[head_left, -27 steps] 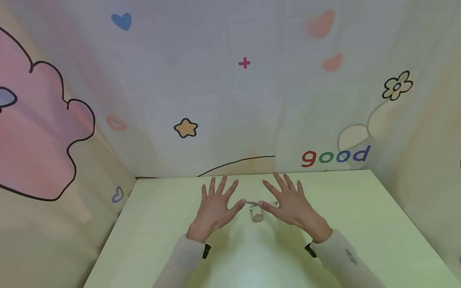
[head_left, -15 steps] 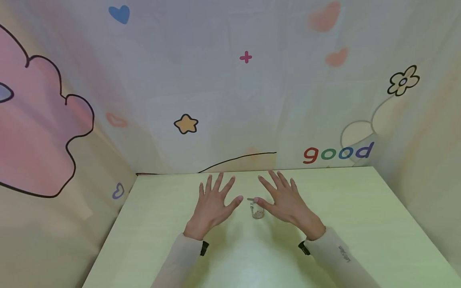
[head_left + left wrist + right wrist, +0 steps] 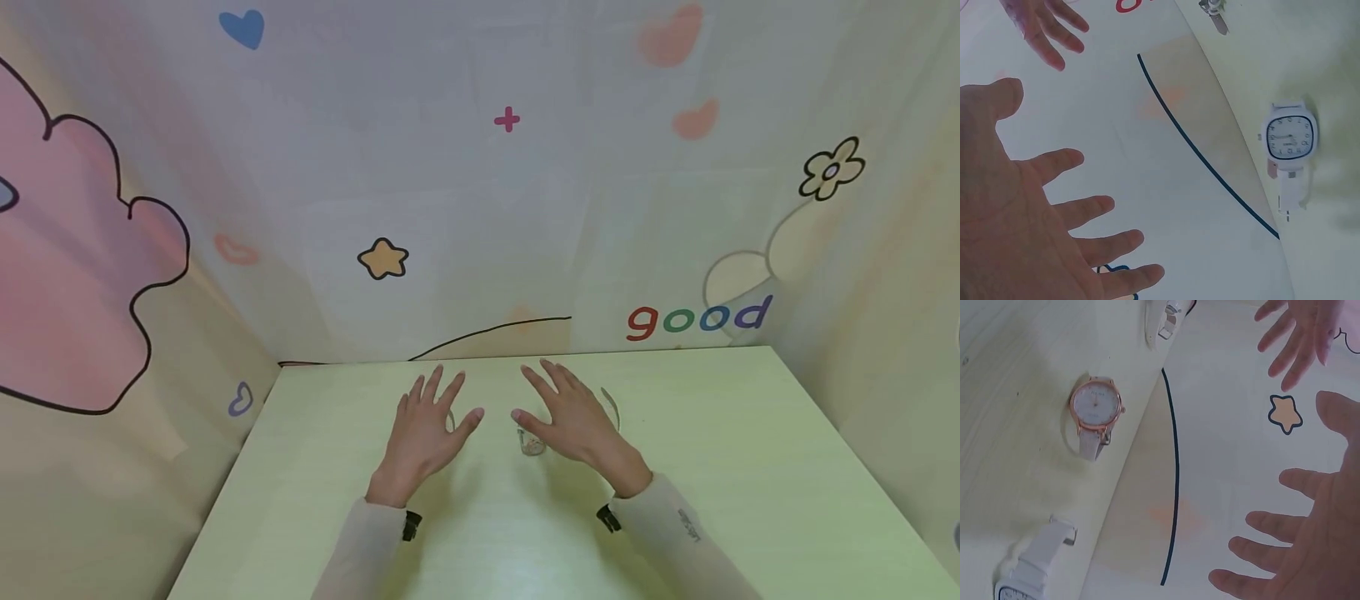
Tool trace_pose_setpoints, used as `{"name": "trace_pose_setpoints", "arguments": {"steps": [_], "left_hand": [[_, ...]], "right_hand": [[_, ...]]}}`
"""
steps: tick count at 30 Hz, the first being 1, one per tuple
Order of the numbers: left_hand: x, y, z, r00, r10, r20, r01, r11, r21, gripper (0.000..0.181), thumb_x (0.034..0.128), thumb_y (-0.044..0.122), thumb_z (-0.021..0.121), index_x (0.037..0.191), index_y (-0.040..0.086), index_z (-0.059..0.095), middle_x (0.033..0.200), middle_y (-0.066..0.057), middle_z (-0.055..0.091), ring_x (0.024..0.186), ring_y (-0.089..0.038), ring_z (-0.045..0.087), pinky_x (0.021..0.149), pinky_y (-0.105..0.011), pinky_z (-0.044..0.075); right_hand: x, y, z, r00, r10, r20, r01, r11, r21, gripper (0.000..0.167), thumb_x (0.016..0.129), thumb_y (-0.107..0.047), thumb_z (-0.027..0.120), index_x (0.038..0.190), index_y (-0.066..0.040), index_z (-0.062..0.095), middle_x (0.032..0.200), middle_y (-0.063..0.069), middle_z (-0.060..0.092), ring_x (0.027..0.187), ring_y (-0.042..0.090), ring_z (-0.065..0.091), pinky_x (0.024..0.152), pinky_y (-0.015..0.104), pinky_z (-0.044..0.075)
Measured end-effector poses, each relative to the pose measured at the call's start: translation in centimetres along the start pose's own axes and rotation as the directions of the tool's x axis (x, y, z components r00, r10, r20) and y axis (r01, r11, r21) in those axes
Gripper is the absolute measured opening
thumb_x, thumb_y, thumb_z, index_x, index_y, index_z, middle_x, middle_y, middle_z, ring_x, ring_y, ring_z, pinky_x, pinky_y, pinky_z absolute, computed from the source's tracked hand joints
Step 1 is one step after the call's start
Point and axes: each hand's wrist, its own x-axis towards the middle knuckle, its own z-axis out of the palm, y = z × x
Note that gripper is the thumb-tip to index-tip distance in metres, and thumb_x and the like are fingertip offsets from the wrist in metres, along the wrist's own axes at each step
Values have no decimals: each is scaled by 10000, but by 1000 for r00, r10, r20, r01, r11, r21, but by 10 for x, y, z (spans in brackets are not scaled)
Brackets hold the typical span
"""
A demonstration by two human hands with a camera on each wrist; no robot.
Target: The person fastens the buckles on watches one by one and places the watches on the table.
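Note:
In the head view my left hand (image 3: 416, 437) and right hand (image 3: 581, 417) are held over the table, palms down, fingers parted, holding nothing. A small watch (image 3: 532, 444) lies between them, partly behind the right thumb. A pale strap (image 3: 452, 421) shows beside the left hand, another strap (image 3: 612, 408) beyond the right. A white square-faced watch (image 3: 1291, 137) lies near the left hand in its wrist view. The right wrist view has a round rose-gold watch (image 3: 1095, 405) with a pale strap and part of a white square-faced watch (image 3: 1021, 587).
The pale green table (image 3: 480, 542) ends at a printed cloth backdrop (image 3: 480, 208). More cloth hangs at both sides. Another white strap with a buckle (image 3: 1168, 322) is cut by the top edge in the right wrist view.
Both hands have shifted left, and their fingers are less widely spread. Straps beside the left and right hands have come into sight, while the right thumb covers part of the middle watch.

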Motion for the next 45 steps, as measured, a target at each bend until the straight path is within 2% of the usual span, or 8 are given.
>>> {"name": "trace_pose_setpoints", "arguments": {"steps": [8, 12, 19, 27, 33, 37, 41, 45], "left_hand": [[-7, -13, 2, 999, -51, -6, 51, 998, -48, 744, 950, 694, 383, 1533, 234, 347, 1627, -111, 241, 1466, -399, 286, 1107, -602, 342], [-11, -20, 7, 996, -93, 8, 93, 993, -79, 729, 957, 679, 387, 1534, 235, 344, 1629, -101, 237, 1468, -370, 292, 1061, -618, 384], [-14, -36, 15, 987, -162, 22, 164, 982, -93, 698, 967, 621, 438, 1532, 221, 346, 1615, -105, 274, 1442, -362, 345, 1002, -609, 441], [-13, -48, 20, 982, -190, 12, 190, 973, -128, 672, 964, 525, 527, 1499, 141, 395, 1528, -165, 413, 1304, -414, 500, 937, -599, 485], [-9, -56, 23, 971, -237, 33, 239, 956, -172, 671, 958, 509, 551, 1497, 141, 396, 1489, -183, 461, 1282, -422, 520, 966, -607, 461], [-6, -61, 25, 965, -258, 41, 261, 945, -195, 662, 956, 500, 558, 1480, 121, 417, 1456, -193, 498, 1278, -420, 522, 966, -613, 453], [-2, -67, 29, 958, -281, 51, 285, 936, -207, 649, 956, 487, 564, 1464, 104, 435, 1410, -177, 549, 1261, -399, 540, 952, -604, 463], [1, -73, 33, 949, -311, 56, 315, 923, -221, 640, 952, 483, 570, 1454, 105, 446, 1384, -172, 575, 1238, -400, 561, 944, -606, 464]], "right_hand": [[7, -8, 10, 1000, 6, 19, -8, 998, 68, 726, 954, -545, 540, 1553, -215, 297, 1592, 158, 300, 1458, 398, 296, 1034, 618, 414], [11, -11, 15, 1000, 7, 27, -11, 989, 146, 733, 949, -485, 587, 1553, -191, 294, 1582, 178, 307, 1448, 399, 308, 1045, 612, 409], [20, -18, 29, 1000, 18, -3, -17, 974, 225, 680, 958, -383, 613, 1527, -135, 334, 1518, 193, 396, 1361, 411, 432, 1052, 581, 417], [28, -26, 48, 995, 84, -44, -69, 960, 270, 621, 950, -318, 634, 1480, -89, 404, 1443, 192, 489, 1252, 383, 548, 1031, 534, 449], [37, -36, 62, 988, 146, -54, -119, 933, 340, 567, 932, -300, 655, 1416, -57, 487, 1316, 194, 588, 1160, 360, 608, 936, 513, 505], [43, -40, 74, 975, 215, -52, -184, 920, 347, 516, 925, -306, 658, 1365, -65, 538, 1229, 175, 642, 1066, 320, 653, 843, 475, 537], [47, -43, 83, 967, 253, -38, -224, 910, 348, 489, 917, -308, 663, 1328, -61, 567, 1181, 181, 664, 1019, 312, 666, 815, 466, 538], [53, -44, 91, 966, 258, -28, -231, 902, 364, 463, 912, -284, 670, 1289, -28, 587, 1140, 207, 677, 988, 328, 675, 827, 481, 529]]}}
